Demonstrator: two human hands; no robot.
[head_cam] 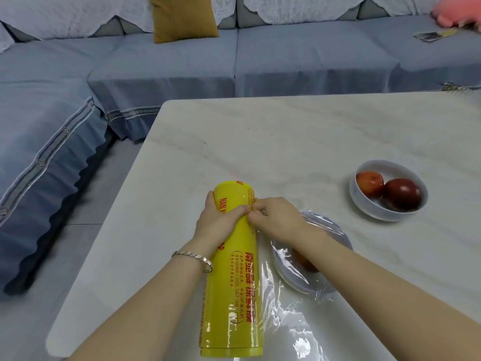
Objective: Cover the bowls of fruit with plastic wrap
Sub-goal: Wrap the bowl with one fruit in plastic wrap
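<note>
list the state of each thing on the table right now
plastic wrap roll: lying on the table
left hand: grips the roll's far end
right hand: pinches at the roll's surface
near bowl: covered with film
far bowl: uncovered, holds two red fruits

Roll (231,282): yellow plastic film, glossy, smooth, red print. Loose sheet (291,324) beside it: clear plastic, crinkled, strong glare. Same clear film over near bowl (330,229), wrinkled. Far bowl (364,203): white, glazed, looks ceramic, shiny. Apples (403,196) in it: smooth glossy skin. Table (286,131): pale marble-look top, smooth, soft sheen. Bracelet (194,256): silvery metal links. Sofa (156,74): blue cloth, matt. Cushion (182,16): mustard cloth, matt.
</note>
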